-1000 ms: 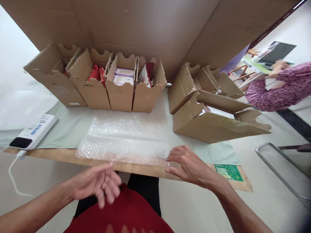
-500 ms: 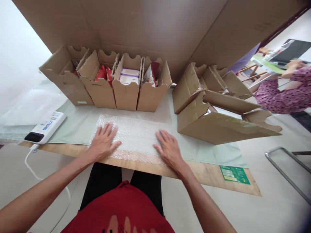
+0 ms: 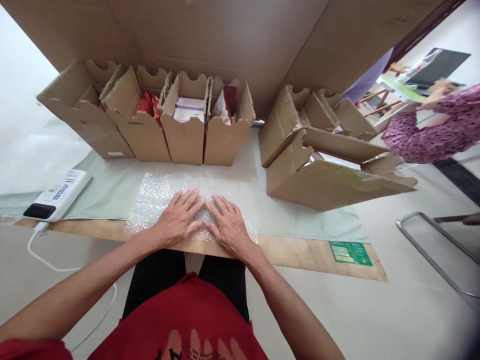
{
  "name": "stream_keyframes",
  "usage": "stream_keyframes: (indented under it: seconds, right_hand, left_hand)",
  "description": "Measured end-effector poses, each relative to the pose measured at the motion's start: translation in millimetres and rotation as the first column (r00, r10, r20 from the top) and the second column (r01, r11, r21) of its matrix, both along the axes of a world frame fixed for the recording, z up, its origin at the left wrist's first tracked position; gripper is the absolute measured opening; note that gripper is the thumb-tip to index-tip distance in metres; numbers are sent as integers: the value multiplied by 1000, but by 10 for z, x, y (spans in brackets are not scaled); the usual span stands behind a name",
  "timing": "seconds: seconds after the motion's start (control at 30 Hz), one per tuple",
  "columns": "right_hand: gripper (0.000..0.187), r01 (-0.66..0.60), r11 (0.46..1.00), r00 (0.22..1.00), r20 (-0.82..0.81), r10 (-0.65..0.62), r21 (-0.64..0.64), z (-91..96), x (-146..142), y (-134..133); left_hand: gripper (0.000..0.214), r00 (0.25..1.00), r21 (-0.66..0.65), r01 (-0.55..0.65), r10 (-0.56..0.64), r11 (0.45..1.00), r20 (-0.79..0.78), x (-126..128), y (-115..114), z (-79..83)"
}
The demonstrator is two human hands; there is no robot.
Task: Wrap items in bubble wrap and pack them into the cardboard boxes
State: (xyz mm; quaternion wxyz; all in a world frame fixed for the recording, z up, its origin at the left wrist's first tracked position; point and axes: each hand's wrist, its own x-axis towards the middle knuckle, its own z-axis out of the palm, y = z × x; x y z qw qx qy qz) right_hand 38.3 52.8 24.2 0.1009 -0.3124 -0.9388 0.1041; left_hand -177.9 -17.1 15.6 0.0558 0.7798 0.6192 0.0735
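Note:
A clear sheet of bubble wrap [image 3: 150,202] lies flat at the table's front edge, on a pale green cloth [image 3: 277,220]. Both palms face down on it. My left hand [image 3: 182,215] rests on the sheet's middle, its fingers stretched forward and a little apart. Close beside it lies my right hand [image 3: 228,222], flat with fingers extended, the two hands almost meeting at thumbs and index fingers. Neither hand holds anything. The part of the sheet under the hands is hidden.
Several cardboard bins [image 3: 185,142] stand along the back, some with red packets [image 3: 146,105] and white-purple boxes [image 3: 189,108]. More cardboard bins [image 3: 330,182] stand at right. A white power bank [image 3: 58,195] with a cable is at left. Another person's patterned sleeve [image 3: 453,120] shows at far right.
My hands have slid inward over the bubble wrap, from wide apart to nearly touching. The whole view has shifted slightly. The bins stay in place.

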Motion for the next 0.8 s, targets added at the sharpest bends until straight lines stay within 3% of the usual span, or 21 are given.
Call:
stream_keyframes:
  seconds: [0.07, 0.2, 0.3, 0.43, 0.57, 0.7, 0.8]
  right_hand:
    - [50, 5, 1000, 999, 36, -5, 1, -62, 131, 66]
    - [45, 224, 969, 974, 7, -225, 101, -81, 958, -12]
    - [42, 215, 966, 976, -47, -210, 144, 15, 1364, -187]
    - [38, 10, 991, 1000, -9, -9, 134, 37, 1207, -292]
    - [33, 5, 990, 995, -103, 9, 141, 21, 922, -197]
    - [26, 83, 994, 950, -296, -99, -64, 209, 942, -118]
    - [25, 197, 946, 889, -360, -283, -258, 370, 1052, -62]
  left_hand:
    - [62, 999, -39, -23, 22, 999, -23, -181, -70, -55]
    - [65, 979, 23, -201, 202, 979, -41, -652, -501, -67]
    - [64, 979, 66, -204, 203, 977, 16, -706, -749, 11]
    - [65, 993, -6, -10, 11, 1000, 121, -462, -725, 85]
    - [66, 993, -27, 18, -15, 999, 121, -379, -610, 113]
    - [50, 987, 5, -32, 31, 999, 155, -594, -631, 176]
    - [31, 947, 10, -168, 159, 986, 278, -786, -652, 270]
